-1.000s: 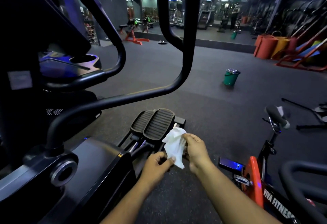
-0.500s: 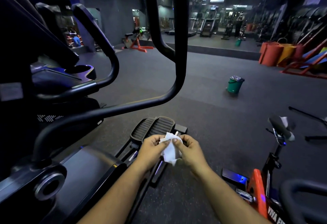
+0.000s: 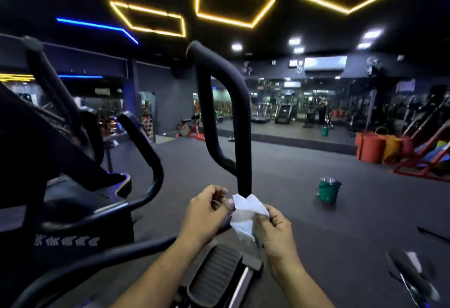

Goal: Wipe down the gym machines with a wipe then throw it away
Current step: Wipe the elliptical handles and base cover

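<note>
A white wipe [image 3: 244, 215] is stretched between both hands in front of me. My left hand [image 3: 207, 215] pinches its left edge and my right hand [image 3: 275, 229] pinches its right edge. Just above the wipe rises the black padded handle [image 3: 243, 137] of the elliptical machine [image 3: 73, 186], whose lower end meets the wipe's top edge. The machine's ribbed pedals [image 3: 219, 268] lie below my hands. A green bin with a lid [image 3: 329, 189] stands on the floor to the right, a few steps away.
The elliptical's console and second handle [image 3: 143, 142] fill the left side. A spin bike's handlebar [image 3: 411, 276] sits at the lower right. Orange and yellow rolled mats [image 3: 375, 147] and a red frame stand at the right wall. Grey rubber floor [image 3: 292, 161] stretches ahead to a mirror wall.
My view has tilted up, showing the ceiling lights. Both hands rose with the wipe from above the pedals to the lower end of the black handle, and the wipe is spread wider.
</note>
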A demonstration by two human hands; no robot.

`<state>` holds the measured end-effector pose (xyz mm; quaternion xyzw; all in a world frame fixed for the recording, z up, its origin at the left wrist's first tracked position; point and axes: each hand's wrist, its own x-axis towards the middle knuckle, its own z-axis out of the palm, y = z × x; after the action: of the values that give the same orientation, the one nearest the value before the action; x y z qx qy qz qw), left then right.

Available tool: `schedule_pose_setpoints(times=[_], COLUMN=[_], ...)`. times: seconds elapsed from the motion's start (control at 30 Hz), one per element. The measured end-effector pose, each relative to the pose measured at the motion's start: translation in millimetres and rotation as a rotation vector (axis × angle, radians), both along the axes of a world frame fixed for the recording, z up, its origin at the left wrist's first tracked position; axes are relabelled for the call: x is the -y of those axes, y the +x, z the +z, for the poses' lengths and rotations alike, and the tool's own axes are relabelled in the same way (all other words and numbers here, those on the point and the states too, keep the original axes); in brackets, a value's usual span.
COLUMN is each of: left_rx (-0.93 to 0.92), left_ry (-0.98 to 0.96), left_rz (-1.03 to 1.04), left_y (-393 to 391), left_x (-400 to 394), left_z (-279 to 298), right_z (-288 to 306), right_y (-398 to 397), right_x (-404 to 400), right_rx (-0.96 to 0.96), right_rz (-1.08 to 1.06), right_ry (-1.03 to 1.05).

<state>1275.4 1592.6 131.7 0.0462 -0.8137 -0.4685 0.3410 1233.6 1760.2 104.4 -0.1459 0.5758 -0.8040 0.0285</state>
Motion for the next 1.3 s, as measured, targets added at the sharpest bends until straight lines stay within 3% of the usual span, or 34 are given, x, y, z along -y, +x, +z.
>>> schedule_pose_setpoints(times=[0.13,0.33,0.5,0.63,0.73,0.93,1.17,1.3], left_rx=[-0.142,-0.288,-0.305,-0.251,-0.281,-0.282,-0.3,-0.322], left_ry=[-0.463,-0.856,-1.085,-1.18,-1.254,-1.294,-1.275,-1.309], left_rz=[0.133,0.333,0.484,0.548,0.594,0.6,0.609,0.59], left_y=[-12,-39,-71,-94,-105,-114,-113,-113], left_x=[11,31,53,73,88,102,101,105], left_z=[49,108,154,157,144,139,140,139], right_z=[61,165,282,318,298,260,317,311], right_y=[-23,-47,-67,-81,-101,-109,-100,-99], right_x=[2,13,40,72,79,55,102,98], right_rx=[-0.242,-0.814,-1.458,-1.725,-1.811,-1.83,-1.834,-1.919], right_rz=[-0.067,-0.267,-0.566,-0.462,-0.423,-0.462,-0.46,-0.534], right_ry=[0.012,0.152,0.32,0.63,0.875,0.873,1.108,1.21])
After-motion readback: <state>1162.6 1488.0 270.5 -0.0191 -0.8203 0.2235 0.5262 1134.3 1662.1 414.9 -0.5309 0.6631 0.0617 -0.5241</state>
